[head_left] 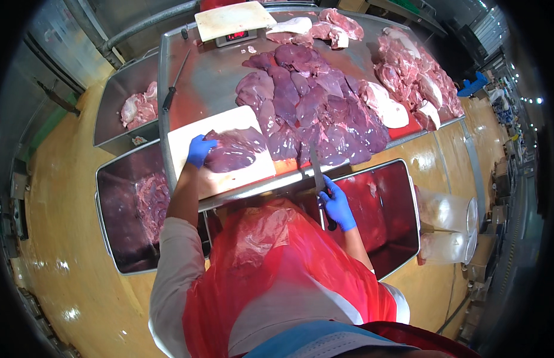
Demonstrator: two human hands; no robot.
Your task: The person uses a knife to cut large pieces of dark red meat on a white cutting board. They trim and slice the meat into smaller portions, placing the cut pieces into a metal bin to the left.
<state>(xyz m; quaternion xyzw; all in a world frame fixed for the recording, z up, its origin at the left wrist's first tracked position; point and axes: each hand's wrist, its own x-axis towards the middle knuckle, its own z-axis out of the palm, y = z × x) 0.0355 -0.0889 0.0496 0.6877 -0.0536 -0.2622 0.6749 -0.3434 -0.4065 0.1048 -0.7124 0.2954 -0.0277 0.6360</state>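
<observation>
A large, dark purple-red piece of liver (234,150) lies on the white cutting board (184,170) at the table's near left. My left hand (198,150), in a blue glove, grips its left edge, with the fingertips on the meat. Off the table's front edge, my right hand (338,204), also gloved in blue, is closed round a knife (317,173). The blade points away from me, toward the table, and a dark handle end shows below the fingers. Right of the board, a big heap of livers (312,101) covers the middle of the steel table.
Pale pink meat pieces (411,77) pile up at the far right. A scale (235,37) carrying a white board stands at the back. Another knife (169,95) lies along the left edge. Metal bins stand below: one at left (110,238), one at right (415,227).
</observation>
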